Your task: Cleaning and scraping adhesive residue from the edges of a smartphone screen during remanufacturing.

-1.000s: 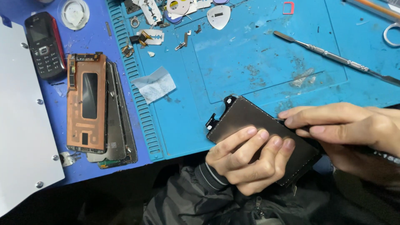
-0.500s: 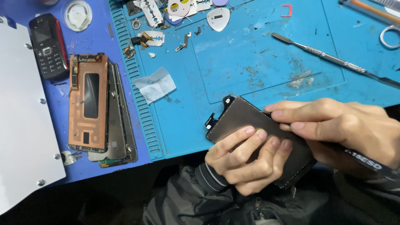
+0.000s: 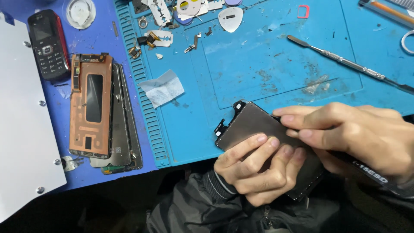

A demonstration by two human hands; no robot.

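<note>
The left hand (image 3: 254, 166) still grips the dark phone panel (image 3: 254, 125) at the tabletop's (image 3: 267, 69) near edge; the right hand (image 3: 358, 133), clutching black tweezers (image 3: 371, 172), has slid further left over it.

A phone screen panel (image 3: 254, 125) lay on the mat's (image 3: 267, 69) near edge. Left of the mat sat stacked screens (image 3: 99, 116), a keypad phone (image 3: 47, 43) behind them.

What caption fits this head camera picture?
Two hands, left hand and right hand, hold a dark phone screen panel over a blue repair mat.
</note>
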